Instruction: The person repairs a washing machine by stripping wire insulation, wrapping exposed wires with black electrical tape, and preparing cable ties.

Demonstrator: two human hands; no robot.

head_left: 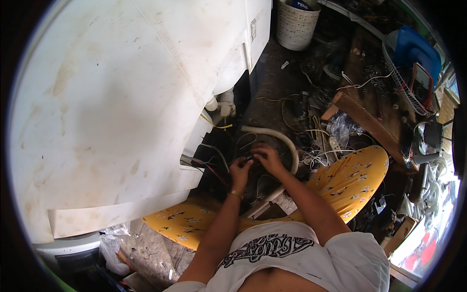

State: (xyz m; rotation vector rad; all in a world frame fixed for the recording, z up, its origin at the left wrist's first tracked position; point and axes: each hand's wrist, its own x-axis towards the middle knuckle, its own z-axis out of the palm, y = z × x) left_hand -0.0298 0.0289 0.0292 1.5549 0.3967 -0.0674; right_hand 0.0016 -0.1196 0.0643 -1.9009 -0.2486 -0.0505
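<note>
My left hand (239,171) and my right hand (267,158) are close together in front of me, fingers bent in a pinch. Between their fingertips is a small dark piece (249,157), too small to name; both hands seem to grip it. Just left of them stands a large white plastic appliance body (121,107), stained brown in places. Several thin wires (206,164) come out of an opening in its lower side and run toward my left hand. A yellow wire (221,126) sticks out higher up. Behind my right hand curves a beige hose (284,138).
A wooden plank (372,124) lies slanted at the right, near a white power strip (334,145) and tangled cords. Beyond stand a pale bucket (296,27) and a wire basket (404,85) with a blue container. Clear plastic bags (114,255) lie at the lower left.
</note>
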